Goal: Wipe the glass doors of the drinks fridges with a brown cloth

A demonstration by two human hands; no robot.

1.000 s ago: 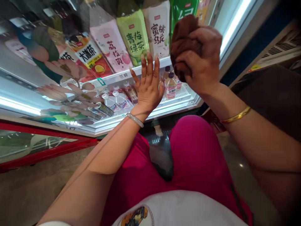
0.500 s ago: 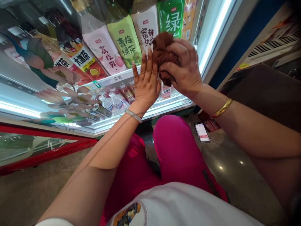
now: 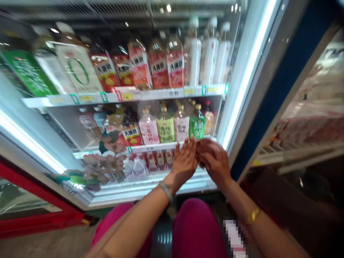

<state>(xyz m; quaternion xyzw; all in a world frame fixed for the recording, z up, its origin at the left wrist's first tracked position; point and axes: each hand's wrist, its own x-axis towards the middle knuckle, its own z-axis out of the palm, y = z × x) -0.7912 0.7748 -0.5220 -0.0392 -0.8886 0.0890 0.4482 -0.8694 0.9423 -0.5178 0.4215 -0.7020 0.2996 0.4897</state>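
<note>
Just two hands (image 3: 185, 161), one cloth (image 3: 200, 147).

Upper shelf (image 3: 156, 94), top half of frame: row of tall bottles (image 3: 158, 70), three white bottles (image 3: 208, 59) toward right end. Middle shelf (image 3: 161, 147), centre: pink bottle (image 3: 148, 129), lime bottle (image 3: 166, 129), green bottle (image 3: 197, 127), others. Bottom shelf (image 3: 157, 175), below centre: small bottles (image 3: 139, 167), blurred.

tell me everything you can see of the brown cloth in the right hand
The brown cloth looks like soft fabric, bunched up and dark, with its weave and edges lost to blur. The right hand holds it and hides most of it, so its full shape cannot be told. It sits close beside the left hand; whether they touch is unclear. In this view it lies in front of the cooler's middle shelf, toward the right end.
</note>
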